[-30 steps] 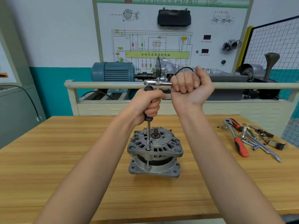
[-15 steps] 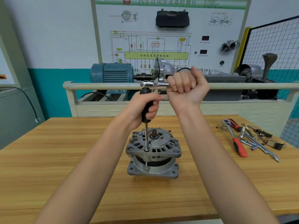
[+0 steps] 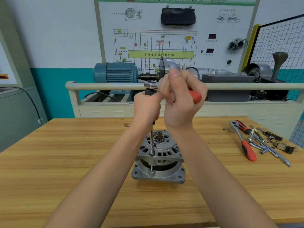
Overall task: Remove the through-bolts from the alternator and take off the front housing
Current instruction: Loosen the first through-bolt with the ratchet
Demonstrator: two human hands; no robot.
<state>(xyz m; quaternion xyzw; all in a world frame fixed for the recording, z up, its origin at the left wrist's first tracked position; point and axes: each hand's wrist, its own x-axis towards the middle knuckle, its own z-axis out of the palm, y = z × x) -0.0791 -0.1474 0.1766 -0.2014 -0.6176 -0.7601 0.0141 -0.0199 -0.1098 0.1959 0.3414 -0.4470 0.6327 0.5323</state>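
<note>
Currently, alternator (image 3: 158, 157) upright mid-counter (image 3: 65, 162), front housing (image 3: 160, 146) seated, one through-bolt (image 3: 151, 167) under the socket extension (image 3: 151, 140), left hand (image 3: 146, 107) gripping the driver handle, right hand (image 3: 180, 99) fingers curled round the ratchet (image 3: 195, 96); loosening apparently underway, housing removal outstanding; spare tools (image 3: 256, 142) well apart rightward.

A wooden workbench (image 3: 65, 162) holds an upright alternator (image 3: 158, 158) at centre, with a red-handled ratchet (image 3: 243, 142) and loose metal tools (image 3: 269, 145) at right.
</note>
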